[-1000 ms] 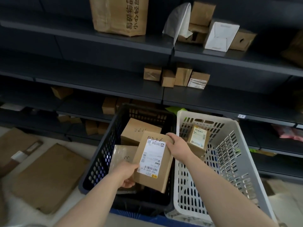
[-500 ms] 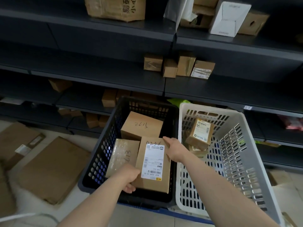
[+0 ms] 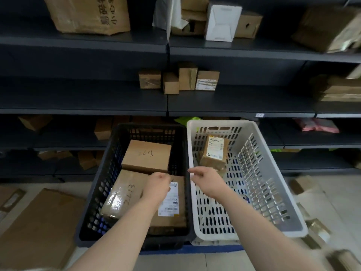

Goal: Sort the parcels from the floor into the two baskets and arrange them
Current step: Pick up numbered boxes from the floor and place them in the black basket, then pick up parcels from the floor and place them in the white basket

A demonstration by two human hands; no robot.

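Head view: both hands were empty and apart. Left hand hovered over the near-right part of the black basket, fingers loosely curled and gripping nothing. Couldn't confirm contact with the labelled parcel under it. Right hand hung over the line where the two rims met, just inside the white basket, fingers slack too, nothing held.

Black basket held three parcels. The labelled parcel sat near-right, long axis near-to-far along the basket wall. Taped parcel was just left of it, touching or nearly. A third box lay across the far end. White basket had one labelled box at its far end, tilted.

Judgement: that placement looked done. Floor parcels lay near-right of the white basket on the floor, blurred. That put them right and near of both hands, right hand closer. Next pick likely means turning right and reaching down. Flat cardboard at left looked like scrap, not sure.
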